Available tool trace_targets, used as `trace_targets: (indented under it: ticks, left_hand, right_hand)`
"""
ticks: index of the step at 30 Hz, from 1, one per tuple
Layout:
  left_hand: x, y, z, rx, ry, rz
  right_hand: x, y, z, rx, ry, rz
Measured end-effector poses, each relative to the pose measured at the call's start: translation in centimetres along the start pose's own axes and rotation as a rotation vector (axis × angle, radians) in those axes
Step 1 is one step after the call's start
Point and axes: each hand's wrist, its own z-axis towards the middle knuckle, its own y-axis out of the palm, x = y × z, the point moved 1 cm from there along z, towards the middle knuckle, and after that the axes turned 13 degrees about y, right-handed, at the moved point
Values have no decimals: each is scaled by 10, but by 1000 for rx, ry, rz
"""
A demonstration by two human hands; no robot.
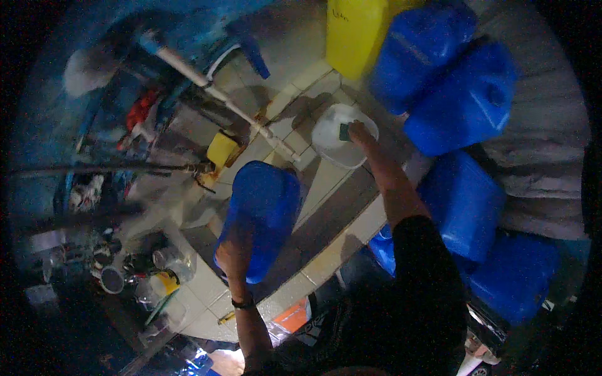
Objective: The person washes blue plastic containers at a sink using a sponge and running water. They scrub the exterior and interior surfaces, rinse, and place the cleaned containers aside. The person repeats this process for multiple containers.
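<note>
A blue plastic jerrycan (266,194) lies across the tiled surface in front of me. My left hand (233,255), a dark band at its wrist, grips the can near its close left end; the exact hold of the fingers is blurred. Farther off and to the right stands a white tub (327,154) with pale, sudsy-looking contents. My right hand (359,131) reaches over this tub, closed on a dark green scouring pad (344,131). Whether the pad touches the contents I cannot tell.
Several blue jerrycans (464,94) crowd the right side, beside a yellow jerrycan (354,37) at the back. A pale pipe (235,109) slants in from the far left. Another yellow object (222,149) sits below it. Jars and cups (172,263) clutter the near left.
</note>
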Motion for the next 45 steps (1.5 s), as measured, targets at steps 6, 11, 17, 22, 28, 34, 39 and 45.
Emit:
trace_targets:
  ticks: [6, 11, 17, 22, 28, 34, 39, 45]
  left_hand:
    - [-2, 13, 0, -30, 23, 278]
    - [-4, 13, 4, -193, -103, 219]
    - [9, 12, 5, -38, -125, 118]
    - [0, 35, 22, -112, 37, 182]
    - [9, 36, 29, -190, -201, 47]
    - [16, 27, 27, -141, -313, -94]
    - [14, 29, 26, -247, -217, -37]
    - [18, 19, 27, -185, -260, -126]
  right_hand:
    - [-60, 47, -25, 414, 396, 522]
    - [-55, 2, -35, -184, 163, 1181]
    - [-86, -157, -116, 129, -274, 1616]
    - [-194, -307, -231, 605, -557, 1022]
    - [-187, -321, -263, 642, -464, 575]
    - [-239, -314, -271, 859, -522, 645]
    - [-205, -301, -282, 895, -362, 652]
    - [-249, -301, -273, 745, -505, 662]
